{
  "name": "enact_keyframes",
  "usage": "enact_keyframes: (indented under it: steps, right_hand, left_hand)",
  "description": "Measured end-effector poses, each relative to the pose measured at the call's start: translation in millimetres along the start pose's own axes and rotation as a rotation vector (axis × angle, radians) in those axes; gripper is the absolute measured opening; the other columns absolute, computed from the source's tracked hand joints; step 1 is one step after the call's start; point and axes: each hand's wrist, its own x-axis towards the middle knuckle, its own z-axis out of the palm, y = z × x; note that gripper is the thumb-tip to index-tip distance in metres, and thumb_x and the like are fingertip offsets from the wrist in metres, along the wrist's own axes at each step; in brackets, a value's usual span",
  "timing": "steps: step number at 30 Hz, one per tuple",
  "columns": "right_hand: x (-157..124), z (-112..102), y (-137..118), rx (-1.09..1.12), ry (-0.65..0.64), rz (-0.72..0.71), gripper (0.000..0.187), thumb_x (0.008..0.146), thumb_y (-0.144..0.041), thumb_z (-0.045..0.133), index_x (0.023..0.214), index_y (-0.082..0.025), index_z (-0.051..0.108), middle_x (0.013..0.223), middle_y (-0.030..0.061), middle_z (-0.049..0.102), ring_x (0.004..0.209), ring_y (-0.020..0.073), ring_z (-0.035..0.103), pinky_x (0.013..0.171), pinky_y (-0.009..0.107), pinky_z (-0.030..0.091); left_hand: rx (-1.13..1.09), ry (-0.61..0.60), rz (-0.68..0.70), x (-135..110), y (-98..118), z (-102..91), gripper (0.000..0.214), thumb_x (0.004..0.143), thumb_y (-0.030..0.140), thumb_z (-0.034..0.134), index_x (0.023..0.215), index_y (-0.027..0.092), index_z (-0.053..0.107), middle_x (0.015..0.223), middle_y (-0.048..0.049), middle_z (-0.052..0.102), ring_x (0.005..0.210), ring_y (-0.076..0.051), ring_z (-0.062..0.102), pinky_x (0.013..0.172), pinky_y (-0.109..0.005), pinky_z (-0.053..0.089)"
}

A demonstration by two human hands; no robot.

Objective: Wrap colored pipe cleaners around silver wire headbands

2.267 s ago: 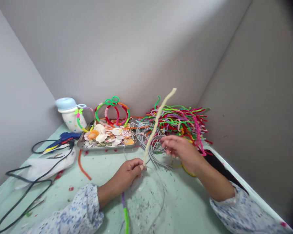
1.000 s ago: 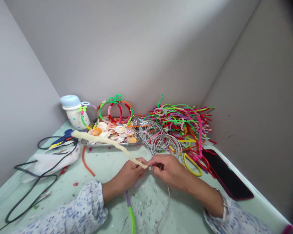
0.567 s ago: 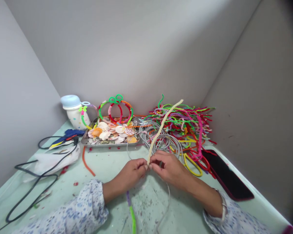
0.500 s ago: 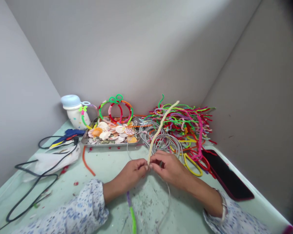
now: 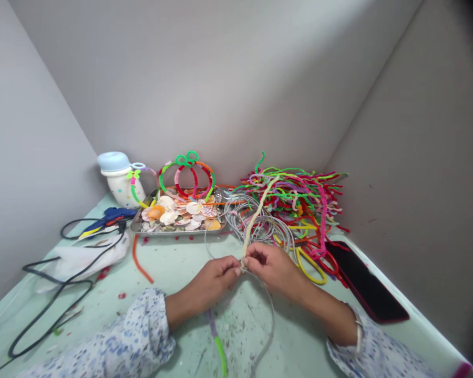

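Well off walls (image 5: 220, 79), left hand (image 5: 215, 275) and right hand (image 5: 270, 265) pinch pipe cleaner (image 5: 256, 212).

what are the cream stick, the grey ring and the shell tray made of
Cream stick: fuzzy matte pile, likely chenille over wire, since it holds a bend. Grey ring: thin smooth wire, probably metal. Tray: shiny silver rim, looks like steel.

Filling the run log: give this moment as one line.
left hand: pinches cream pipe cleaner base | right hand: pinches same spot | wire hoop: runs under both hands, on table
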Motion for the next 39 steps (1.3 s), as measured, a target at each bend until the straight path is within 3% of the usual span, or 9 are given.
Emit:
enact_keyframes:
  steps: [6,18,29,34,39]
  right_hand:
    - [2.4,1.4,3.7,0.183,-0.016,0.087,0.008,0.078,-0.023,0.056,0.073,-0.017,0.059,0.062,-0.0033,0.055,0.058,0.0115,0.049,0.055,0.022,0.037]
    - [2.5,4.7,-0.5,0.335,-0.023,0.204,0.011,0.076,-0.026,0.059,0.069,-0.018,0.059,0.056,-0.0055,0.049,0.051,0.0100,0.044,0.052,0.023,0.034]
    - [-0.4,2.9,1.6,0.520,-0.070,0.174,0.015,0.081,-0.030,0.061,0.081,-0.016,0.061,0.060,-0.0044,0.053,0.054,0.0094,0.047,0.055,0.023,0.035]
    - [1.3,4.2,2.4,0.612,-0.062,0.259,0.018,0.078,-0.030,0.064,0.072,-0.014,0.060,0.065,-0.0010,0.059,0.057,0.0093,0.051,0.054,0.022,0.037]
    - [1.4,4.6,4.0,0.695,-0.084,0.338,0.020,0.075,-0.032,0.068,0.073,-0.013,0.062,0.066,-0.0006,0.061,0.055,0.0079,0.052,0.052,0.020,0.037]
  left_hand:
    - [-0.035,0.004,-0.011,-2.7,5.4,0.3,0.024,0.087,0.038,0.048,0.076,0.017,0.051,0.063,0.0049,0.037,0.058,-0.011,0.032,0.053,-0.022,0.026]
    - [-0.105,0.005,-0.027,-2.3,4.7,0.1,0.021,0.086,0.035,0.049,0.081,0.016,0.054,0.063,0.0052,0.038,0.056,-0.010,0.032,0.052,-0.022,0.026]
    - [-0.082,-0.021,0.014,-3.6,9.2,0.0,0.017,0.088,0.029,0.049,0.083,0.014,0.057,0.065,0.0047,0.039,0.059,-0.010,0.032,0.055,-0.022,0.027]
    - [-0.103,-0.027,0.076,-4.2,5.8,-0.3,0.017,0.088,0.025,0.048,0.090,0.013,0.061,0.076,0.0006,0.051,0.069,-0.012,0.042,0.065,-0.023,0.034]
    - [-0.088,-0.043,0.099,-3.8,-0.5,-0.1,0.012,0.085,0.021,0.051,0.092,0.014,0.058,0.078,0.0007,0.052,0.069,-0.012,0.043,0.063,-0.022,0.033]
